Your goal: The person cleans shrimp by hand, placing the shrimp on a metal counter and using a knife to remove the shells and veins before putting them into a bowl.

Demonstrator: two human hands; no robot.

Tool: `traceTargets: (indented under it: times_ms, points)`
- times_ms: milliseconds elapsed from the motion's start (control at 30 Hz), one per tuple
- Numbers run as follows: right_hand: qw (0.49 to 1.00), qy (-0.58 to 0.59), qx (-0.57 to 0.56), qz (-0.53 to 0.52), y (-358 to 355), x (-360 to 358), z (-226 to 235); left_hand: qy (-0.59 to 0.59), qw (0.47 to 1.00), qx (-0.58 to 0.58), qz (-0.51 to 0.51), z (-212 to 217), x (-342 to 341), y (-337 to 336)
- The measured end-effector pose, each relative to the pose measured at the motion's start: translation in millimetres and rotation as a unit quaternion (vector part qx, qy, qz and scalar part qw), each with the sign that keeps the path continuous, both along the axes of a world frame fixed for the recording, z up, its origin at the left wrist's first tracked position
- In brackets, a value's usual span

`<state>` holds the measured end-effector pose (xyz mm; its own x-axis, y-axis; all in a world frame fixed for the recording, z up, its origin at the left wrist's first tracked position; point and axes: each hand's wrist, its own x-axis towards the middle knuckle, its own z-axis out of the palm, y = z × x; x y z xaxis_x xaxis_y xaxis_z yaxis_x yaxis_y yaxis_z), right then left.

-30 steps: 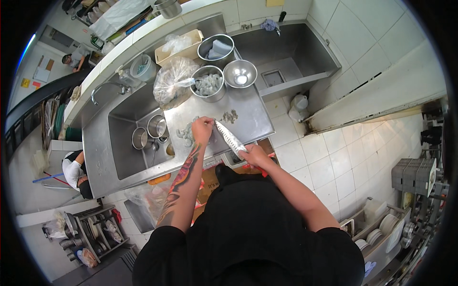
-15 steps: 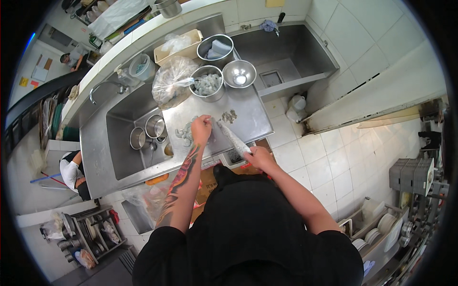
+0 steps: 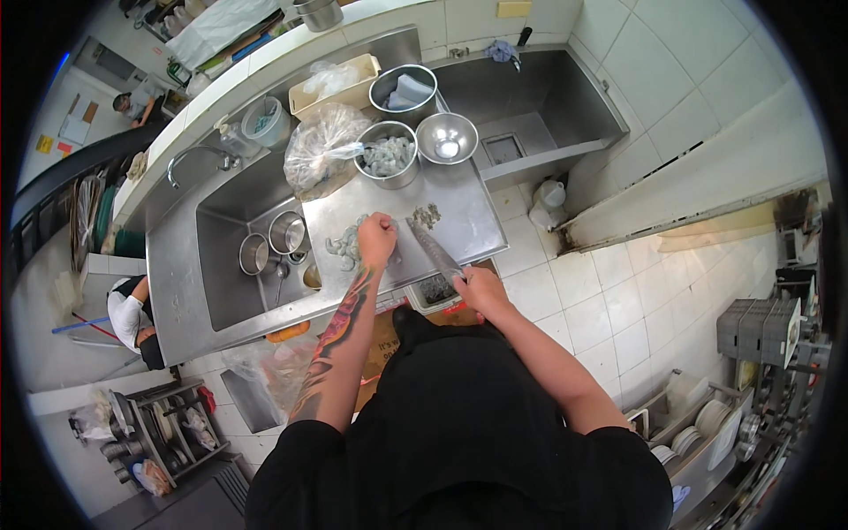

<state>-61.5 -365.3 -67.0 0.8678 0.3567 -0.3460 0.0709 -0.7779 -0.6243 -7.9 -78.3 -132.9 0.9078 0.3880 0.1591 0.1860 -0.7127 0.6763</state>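
Observation:
A broad-bladed knife (image 3: 435, 251) is gripped by its handle in my right hand (image 3: 483, 291), at the near right edge of the steel worktop (image 3: 470, 223). Its blade slants up and left, with the tip beside a small heap of dark scraps (image 3: 427, 215). My left hand (image 3: 377, 238) is closed just left of the blade tip; what its fingers hold is hidden. Against that hand's left side lies a loose pile of grey raw shrimp (image 3: 343, 246). Farther back, a steel pot (image 3: 390, 183) holds more of what looks like peeled shrimp.
Behind stand an empty steel bowl (image 3: 447, 139), a second pot (image 3: 404, 113), a knotted plastic bag (image 3: 320, 159) and a cream bin (image 3: 334, 97). The left sink (image 3: 225, 231) holds small pots; another sink (image 3: 548, 97) is at back right. Below the worktop edge sits a container (image 3: 435, 290).
The knife's blade has turned from showing a bright flat side to a darker one, and its tip sits nearer the scraps. My left hand stays closed in nearly the same place.

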Motion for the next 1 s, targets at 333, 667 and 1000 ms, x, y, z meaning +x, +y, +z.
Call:
traceTargets:
  times_ms: [333,667,1000]
  points:
    - [0.999,-0.035,0.014,-0.002,2,11,-16,0.024,0.991,0.118,-0.061,37,-14,-21]
    - [0.995,0.052,0.074,-0.033,-8,18,-12,-0.133,0.98,-0.147,-0.014,61,23,16]
    - [0.982,0.112,0.143,-0.053,-14,-3,-9,0.057,0.983,0.144,-0.102,62,9,72]
